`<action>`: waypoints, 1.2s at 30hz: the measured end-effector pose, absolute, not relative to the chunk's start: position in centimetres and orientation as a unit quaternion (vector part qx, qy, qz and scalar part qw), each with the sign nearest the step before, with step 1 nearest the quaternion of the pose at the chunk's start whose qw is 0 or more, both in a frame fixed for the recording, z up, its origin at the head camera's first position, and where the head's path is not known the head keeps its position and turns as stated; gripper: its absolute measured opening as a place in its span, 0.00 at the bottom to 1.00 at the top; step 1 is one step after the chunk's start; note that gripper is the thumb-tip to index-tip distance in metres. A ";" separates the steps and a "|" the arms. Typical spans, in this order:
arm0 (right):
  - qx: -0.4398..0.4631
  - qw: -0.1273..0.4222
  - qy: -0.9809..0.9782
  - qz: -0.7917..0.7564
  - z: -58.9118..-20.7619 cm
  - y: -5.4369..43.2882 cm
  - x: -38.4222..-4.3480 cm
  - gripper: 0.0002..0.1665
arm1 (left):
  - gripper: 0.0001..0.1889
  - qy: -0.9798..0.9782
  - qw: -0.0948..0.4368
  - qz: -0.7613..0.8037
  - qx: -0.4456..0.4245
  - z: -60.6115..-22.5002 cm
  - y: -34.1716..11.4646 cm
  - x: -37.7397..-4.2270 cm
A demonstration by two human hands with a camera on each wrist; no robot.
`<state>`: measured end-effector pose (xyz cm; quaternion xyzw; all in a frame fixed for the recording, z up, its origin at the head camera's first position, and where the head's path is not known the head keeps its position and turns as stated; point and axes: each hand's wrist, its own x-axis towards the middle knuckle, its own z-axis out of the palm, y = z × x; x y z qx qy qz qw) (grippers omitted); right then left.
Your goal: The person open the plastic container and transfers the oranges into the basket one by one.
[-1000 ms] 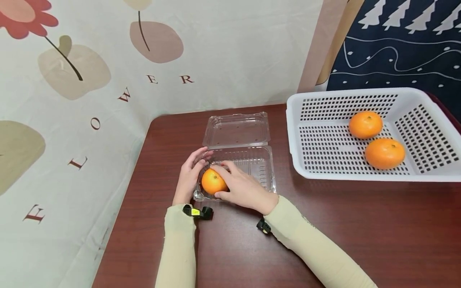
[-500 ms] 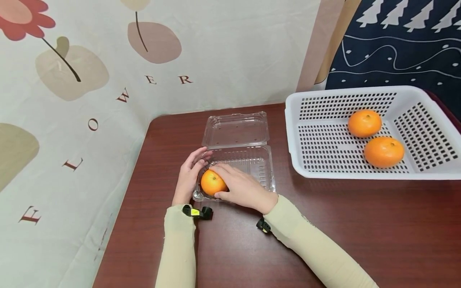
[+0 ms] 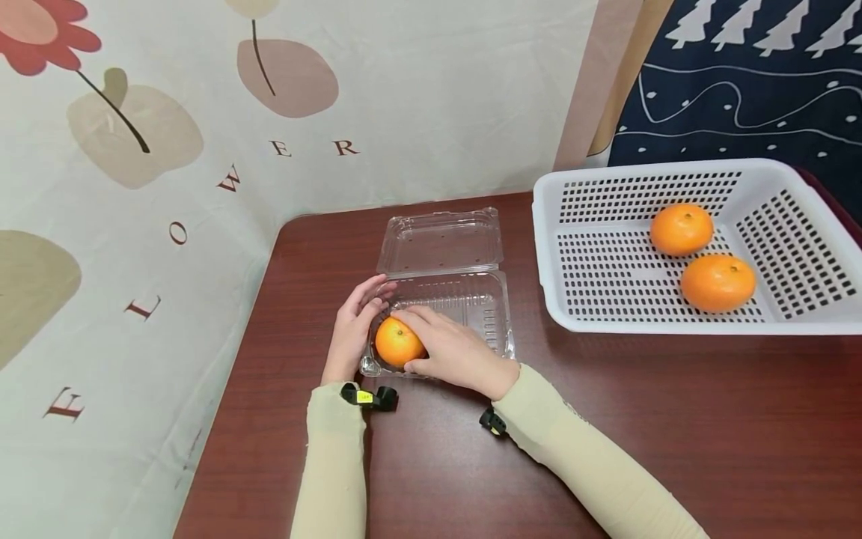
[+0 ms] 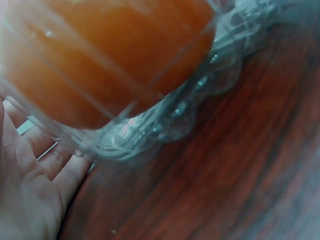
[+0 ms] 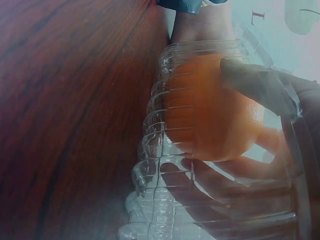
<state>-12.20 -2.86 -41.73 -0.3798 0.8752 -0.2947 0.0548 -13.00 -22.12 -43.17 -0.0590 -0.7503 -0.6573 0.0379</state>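
A hinged clear plastic container (image 3: 501,322) stands on the table, its lid (image 3: 441,241) laid back. In its near left corner sits an orange (image 3: 399,343), which my right hand (image 3: 459,352) holds between thumb and fingers. Through the transparent wall in the right wrist view, the fingers show curved about the orange (image 5: 210,110). My left hand (image 3: 350,329) rests against the container's left side. In the left wrist view, that hand's fingers (image 4: 70,175) lie fairly straight along the outer wall. The right fingertips are partly hidden in the head view.
A white perforated basket (image 3: 606,322) stands on the right, with one orange (image 3: 682,230) at the back and another (image 3: 717,283) in front of it. Dark reddish wood covers the table (image 3: 606,419). A printed cloth (image 3: 431,112) hangs behind the table's back edge.
My right fingers have drawn slightly lower behind the orange since a second ago. The orange, the container and my left hand stay in place, while the head view has shifted a little.
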 end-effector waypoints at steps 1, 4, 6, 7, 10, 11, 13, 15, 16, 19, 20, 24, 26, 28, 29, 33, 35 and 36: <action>-0.379 0.056 0.876 -0.295 -41.7 -2.9 -12.2 0.46 | 0.20 -0.751 0.038 -0.657 -0.059 -43.2 -22.1 -13.0; -0.377 0.057 0.876 -0.296 -41.6 -2.9 -12.2 0.46 | 0.20 -0.751 0.038 -0.656 -0.059 -43.2 -22.1 -13.0; -0.377 0.058 0.875 -0.298 -41.6 -3.0 -12.2 0.46 | 0.20 -0.754 0.038 -0.653 -0.058 -43.2 -22.2 -13.0; -0.378 0.058 0.874 -0.298 -41.6 -3.0 -12.2 0.46 | 0.20 -0.755 0.038 -0.653 -0.058 -43.2 -22.2 -13.0; -0.381 0.056 0.874 -0.298 -41.7 -2.9 -12.2 0.46 | 0.20 -0.754 0.038 -0.653 -0.056 -43.2 -22.2 -13.0; -0.382 0.055 0.873 -0.297 -41.7 -2.9 -12.2 0.46 | 0.20 -0.754 0.038 -0.654 -0.056 -43.1 -22.1 -13.0; -0.384 0.054 0.873 -0.297 -41.7 -2.9 -12.2 0.46 | 0.20 -0.752 0.038 -0.656 -0.056 -43.2 -22.1 -13.0; -0.384 0.053 0.873 -0.297 -41.7 -2.9 -12.2 0.46 | 0.20 -0.751 0.037 -0.657 -0.056 -43.2 -22.1 -13.0; -0.385 0.052 0.872 -0.297 -41.7 -2.9 -12.2 0.46 | 0.20 -0.751 0.037 -0.657 -0.055 -43.2 -22.1 -13.0; -0.386 0.051 0.872 -0.297 -41.7 -2.9 -12.2 0.45 | 0.20 -0.753 0.036 -0.655 -0.053 -43.1 -22.1 -13.0; -0.387 0.050 0.872 -0.296 -41.7 -2.9 -12.2 0.45 | 0.20 -0.752 0.036 -0.656 -0.053 -43.1 -22.1 -13.0; -0.389 0.042 0.872 -0.293 -41.7 -3.0 -12.2 0.45 | 0.20 -0.750 0.039 -0.658 -0.053 -43.0 -22.0 -12.9; -0.389 0.038 0.873 -0.292 -41.8 -3.0 -12.2 0.45 | 0.20 -0.748 0.040 -0.661 -0.054 -43.0 -22.0 -12.9; -0.386 0.035 0.873 -0.295 -41.8 -3.0 -12.2 0.45 | 0.20 -0.748 0.039 -0.661 -0.054 -43.0 -22.0 -12.9; -0.384 0.034 0.874 -0.297 -41.9 -3.0 -12.2 0.45 | 0.20 -0.748 0.038 -0.661 -0.054 -43.0 -22.0 -12.9; -0.378 0.031 0.875 -0.301 -41.9 -3.0 -12.2 0.44 | 0.20 -0.749 0.037 -0.659 -0.053 -43.0 -22.0 -12.9; -0.377 0.031 0.875 -0.301 -41.9 -2.9 -12.1 0.44 | 0.20 -0.750 0.037 -0.658 -0.053 -43.0 -22.0 -12.9; -0.376 0.031 0.876 -0.300 -41.9 -2.9 -12.1 0.44 | 0.20 -0.750 0.037 -0.658 -0.053 -43.0 -22.0 -13.0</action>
